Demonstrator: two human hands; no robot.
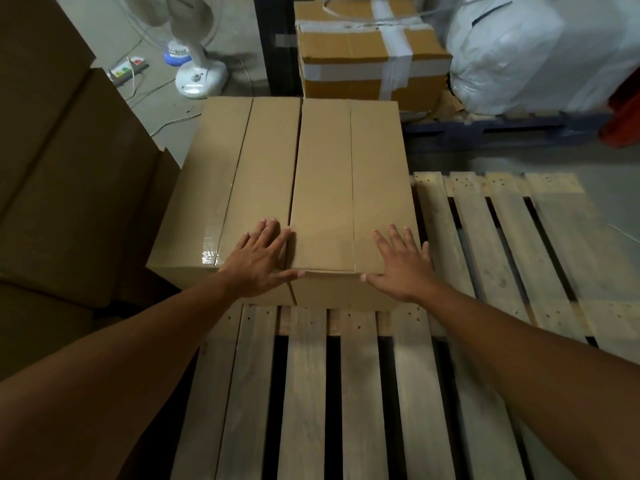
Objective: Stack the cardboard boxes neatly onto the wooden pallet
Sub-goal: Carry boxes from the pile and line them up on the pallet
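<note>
Boxes on pallet [356,393]
Left hand [258,258] on left box [225,188], right hand [401,268] on right box [349,188], fingers spread, at its far left corner; grey floor [519,161] and fan [199,67] behind.

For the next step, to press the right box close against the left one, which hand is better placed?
Probably the right hand: it lies flat on the right box near its outer edge, so it may push sideways. The left hand covers the seam between both boxes.
</note>
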